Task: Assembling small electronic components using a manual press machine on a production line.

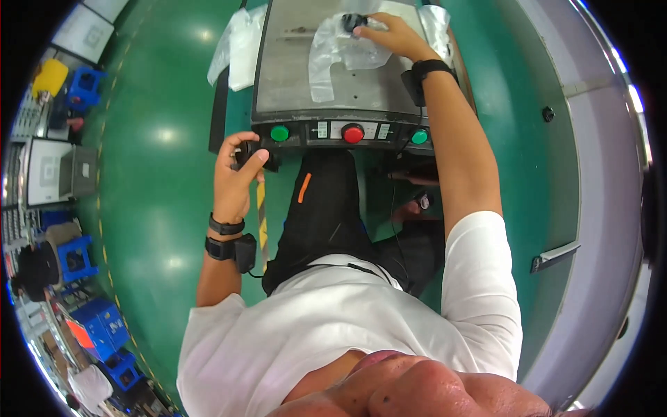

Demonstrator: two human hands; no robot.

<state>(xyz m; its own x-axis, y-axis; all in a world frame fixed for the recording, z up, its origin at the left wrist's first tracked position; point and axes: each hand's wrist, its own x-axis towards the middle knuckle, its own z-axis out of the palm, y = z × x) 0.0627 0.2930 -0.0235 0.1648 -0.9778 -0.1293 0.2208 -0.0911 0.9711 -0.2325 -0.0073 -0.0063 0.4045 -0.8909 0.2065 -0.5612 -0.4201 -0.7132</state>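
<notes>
Looking down at a grey machine table (299, 76) on a green floor (160, 181). Right hand (392, 35) resting on a clear plastic bag (333, 52) by a small black part (353, 22). Left hand (235, 177) wrapped around a black part (256, 154) below the green button (279, 133), near a red button (353, 133).

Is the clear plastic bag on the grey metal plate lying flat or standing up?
Lying flat: the clear plastic bag is spread, crumpled, on the grey metal plate under the right hand.
</notes>
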